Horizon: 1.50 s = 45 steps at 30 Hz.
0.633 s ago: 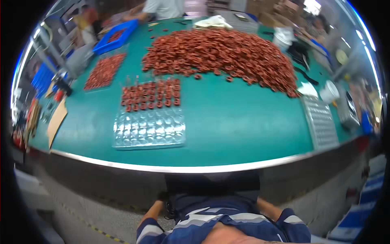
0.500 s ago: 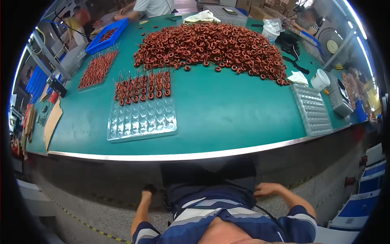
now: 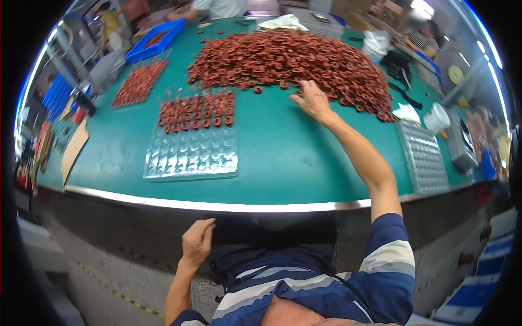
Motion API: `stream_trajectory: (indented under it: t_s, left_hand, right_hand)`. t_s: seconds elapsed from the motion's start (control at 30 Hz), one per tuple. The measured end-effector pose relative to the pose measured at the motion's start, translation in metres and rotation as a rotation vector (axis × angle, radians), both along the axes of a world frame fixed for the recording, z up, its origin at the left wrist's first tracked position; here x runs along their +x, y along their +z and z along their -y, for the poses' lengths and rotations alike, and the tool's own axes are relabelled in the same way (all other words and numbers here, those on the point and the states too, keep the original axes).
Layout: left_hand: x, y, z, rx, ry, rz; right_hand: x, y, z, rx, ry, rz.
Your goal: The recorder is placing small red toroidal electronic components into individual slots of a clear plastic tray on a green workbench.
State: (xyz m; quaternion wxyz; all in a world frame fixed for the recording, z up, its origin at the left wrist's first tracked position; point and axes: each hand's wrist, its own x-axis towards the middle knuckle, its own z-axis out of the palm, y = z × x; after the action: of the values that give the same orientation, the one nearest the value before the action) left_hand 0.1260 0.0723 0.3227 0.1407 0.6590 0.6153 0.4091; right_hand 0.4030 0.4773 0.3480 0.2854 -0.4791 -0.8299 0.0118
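My right hand (image 3: 314,102) reaches over the table to the near edge of a big heap of reddish-brown wire-wound ring coils (image 3: 288,54). Its fingers are apart, and no coil shows in them. My left hand (image 3: 197,242) is below the table's front edge, in front of my lap; its fingers are curled together with nothing visible in them. Left of centre lies a clear plastic tray (image 3: 190,157) with round pockets. Upright coils (image 3: 197,111), leads pointing up, fill its far rows, while the near pockets are bare.
Another filled coil tray (image 3: 138,84) and a blue bin (image 3: 155,41) stand at the far left. Stacked clear trays (image 3: 424,157), a white cup (image 3: 436,118) and a white cloth (image 3: 406,113) are at the right. Brown cardboard (image 3: 74,149) lies near the left edge. Other people sit across the table.
My right hand has risen from beside my lap and reached forward to the heap. My left hand has come up toward the table's front edge. The view has shifted slightly.
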Motion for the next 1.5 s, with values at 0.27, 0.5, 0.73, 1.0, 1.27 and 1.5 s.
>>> stream_trajectory:
  t_s: [0.27,0.5,0.73,1.0,1.27,1.5]
  left_hand:
    - [0.039,0.040,-0.073,-0.118,-0.192,0.491]
    - [0.124,0.025,-0.218,-0.339,-0.266,1.289]
    - [0.119,0.021,-0.236,-0.337,-0.449,1.076]
    - [0.113,0.032,-0.248,-0.399,-0.626,1.042]
    - [0.091,0.021,-0.251,-0.537,-0.554,1.239]
    - [0.099,0.016,-0.246,-0.441,-0.472,1.110]
  right_hand:
    - [-0.009,-0.024,-0.022,-0.177,0.036,-0.261]
    - [-0.027,0.009,0.089,-0.969,0.335,-1.256]
    - [-0.018,0.015,0.111,-0.954,0.285,-1.057]
    - [-0.001,0.016,0.110,-0.588,0.276,-0.847]
    - [-0.016,0.026,0.116,0.232,0.341,-0.379]
    - [-0.018,0.028,0.136,0.615,0.393,-0.194]
